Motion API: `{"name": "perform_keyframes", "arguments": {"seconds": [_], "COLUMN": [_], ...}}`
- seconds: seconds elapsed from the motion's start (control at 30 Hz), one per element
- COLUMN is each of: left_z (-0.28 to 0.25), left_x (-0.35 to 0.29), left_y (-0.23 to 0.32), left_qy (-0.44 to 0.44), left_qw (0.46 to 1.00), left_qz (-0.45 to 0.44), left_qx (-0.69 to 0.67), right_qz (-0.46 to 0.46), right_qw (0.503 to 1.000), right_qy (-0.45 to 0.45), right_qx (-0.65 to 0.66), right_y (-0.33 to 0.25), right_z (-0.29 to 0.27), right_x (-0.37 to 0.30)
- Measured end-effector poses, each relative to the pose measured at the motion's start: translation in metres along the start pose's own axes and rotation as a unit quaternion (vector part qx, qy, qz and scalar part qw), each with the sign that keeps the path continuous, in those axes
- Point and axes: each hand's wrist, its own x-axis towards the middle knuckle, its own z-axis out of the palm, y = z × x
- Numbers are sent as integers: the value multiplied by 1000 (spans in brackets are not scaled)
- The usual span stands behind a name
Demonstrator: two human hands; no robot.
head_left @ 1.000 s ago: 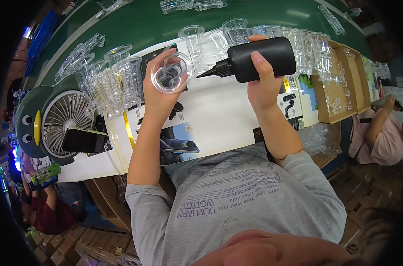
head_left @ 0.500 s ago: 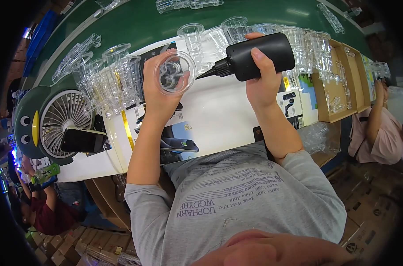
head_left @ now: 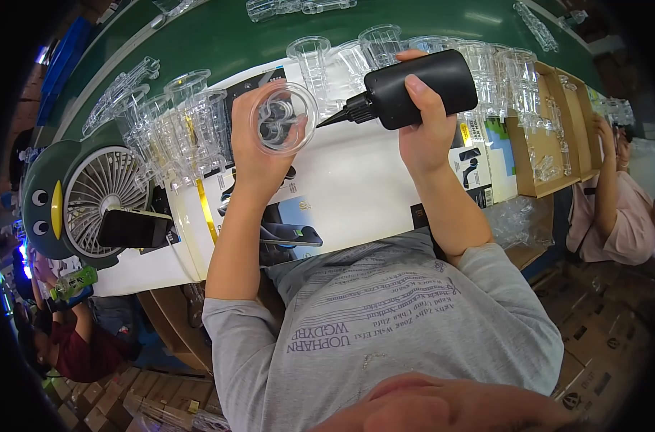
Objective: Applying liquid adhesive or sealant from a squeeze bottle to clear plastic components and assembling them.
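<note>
My left hand (head_left: pixel 250 155) grips a clear round plastic part (head_left: pixel 283 117) and holds it up with its open face toward the camera. My right hand (head_left: pixel 422 133) is wrapped around a black squeeze bottle (head_left: pixel 422 88) lying sideways, its thin nozzle pointing left and touching the rim of the clear part. Both hands hover above a white printed box (head_left: pixel 356 194) on the workbench.
Rows of clear plastic cups (head_left: pixel 165 126) stand at the back left and behind the bottle. A penguin-shaped desk fan (head_left: pixel 90 198) with a dark phone (head_left: pixel 133 229) sits at left. An open cardboard box (head_left: pixel 550 144) lies at right. Other people sit at far right and lower left.
Both hands have drifted slightly upward and left together, with the nozzle staying at the clear part's rim.
</note>
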Motion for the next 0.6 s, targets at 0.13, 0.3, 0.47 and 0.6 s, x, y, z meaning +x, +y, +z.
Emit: {"name": "perform_keyframes", "arguments": {"seconds": [0.13, 0.3, 0.47, 0.6], "left_z": [1, 0, 1, 0], "left_x": [0, 0, -1, -1], "left_y": [-1, 1, 0, 1], "left_qy": [2, -3, -7, -10], "left_qw": [1000, 1000, 1000, 1000], "left_qz": [3, 0, 2, 11], "left_qx": [-1, -2, -12, -7], "right_qz": [-4, -13, -18, -15], "right_qw": [1000, 1000, 999, 999], "right_qy": [2, 5, 14, 15], "right_qx": [-4, -1, 46, 32], "right_y": [0, -1, 0, -2], "right_z": [0, -1, 0, -1], "right_x": [1, 1, 3, 2]}}
